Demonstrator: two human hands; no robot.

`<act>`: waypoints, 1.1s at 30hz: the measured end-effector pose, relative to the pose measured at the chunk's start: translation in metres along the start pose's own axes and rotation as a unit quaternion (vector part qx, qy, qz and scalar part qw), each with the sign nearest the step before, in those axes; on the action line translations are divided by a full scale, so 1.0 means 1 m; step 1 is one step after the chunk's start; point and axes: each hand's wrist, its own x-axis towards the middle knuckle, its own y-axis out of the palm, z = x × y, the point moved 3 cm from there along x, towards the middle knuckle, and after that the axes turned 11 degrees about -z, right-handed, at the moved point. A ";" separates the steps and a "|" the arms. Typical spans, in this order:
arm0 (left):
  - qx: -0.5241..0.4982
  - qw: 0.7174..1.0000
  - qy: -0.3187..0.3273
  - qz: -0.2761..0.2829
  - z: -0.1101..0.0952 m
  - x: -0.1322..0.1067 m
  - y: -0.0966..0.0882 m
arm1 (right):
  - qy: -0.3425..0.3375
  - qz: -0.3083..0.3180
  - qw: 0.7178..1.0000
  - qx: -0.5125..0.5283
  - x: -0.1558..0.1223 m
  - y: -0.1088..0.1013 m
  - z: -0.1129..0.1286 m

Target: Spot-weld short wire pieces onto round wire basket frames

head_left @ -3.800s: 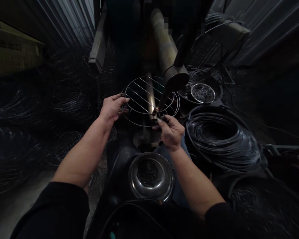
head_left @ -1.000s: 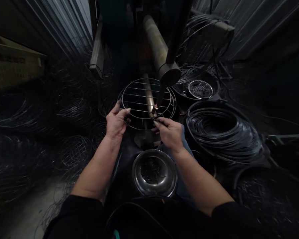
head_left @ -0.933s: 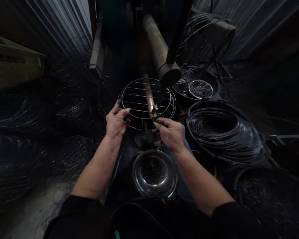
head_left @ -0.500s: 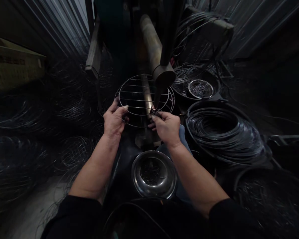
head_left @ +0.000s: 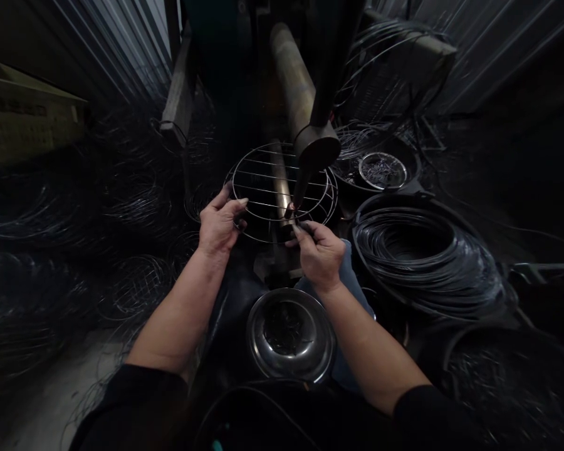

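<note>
A round wire rack (head_left: pixel 264 203) with parallel crossbars and a second ring below lies between the electrodes of a welding machine. My left hand (head_left: pixel 219 225) grips its left rim, thumb on top and fingers beneath. Close to the front rim, my right hand (head_left: pixel 324 255) is closed in a pinch; whatever sits between its fingertips is too small and dark to make out. Just above those fingertips, the pointed upper electrode (head_left: pixel 302 183) comes down onto the rim, where a small orange glow shows. Under the rack runs the brass-coloured lower electrode bar (head_left: pixel 281 178).
A shiny metal bowl (head_left: pixel 317 341) with small dark pieces stands in front of me. To the right are a tub of coiled wire (head_left: pixel 465 269) and a small dish (head_left: pixel 383 170) of metal bits. Wire racks (head_left: pixel 138 285) are piled at left. The thick machine arm (head_left: pixel 294 78) overhangs.
The view has shifted slightly, so the machine and rack appear farther right. My right hand has drawn a little toward me from the electrode tip. My left hand keeps its grip on the rack.
</note>
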 end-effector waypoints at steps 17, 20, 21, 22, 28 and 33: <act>-0.017 1.000 -0.019 -0.002 -0.001 0.009 0.006 | -0.009 -0.010 1.000 -0.020 0.008 0.008 0.001; -0.016 0.999 -0.027 -0.008 -0.001 0.009 0.007 | 0.007 -0.009 1.000 -0.026 0.010 0.008 0.002; -0.016 0.999 -0.028 -0.010 -0.002 0.009 0.008 | 0.013 -0.007 1.000 -0.027 0.011 0.008 0.001; -0.016 0.999 -0.027 -0.012 -0.002 0.009 0.008 | 0.017 -0.005 0.999 -0.028 0.011 0.009 0.001; -0.003 1.000 -0.012 -0.021 -0.001 0.006 0.006 | 0.048 0.001 0.999 -0.011 0.011 0.012 -0.002; 0.026 0.999 -0.020 -0.017 -0.005 0.001 0.001 | 0.077 -0.003 0.995 0.056 0.009 -0.012 0.002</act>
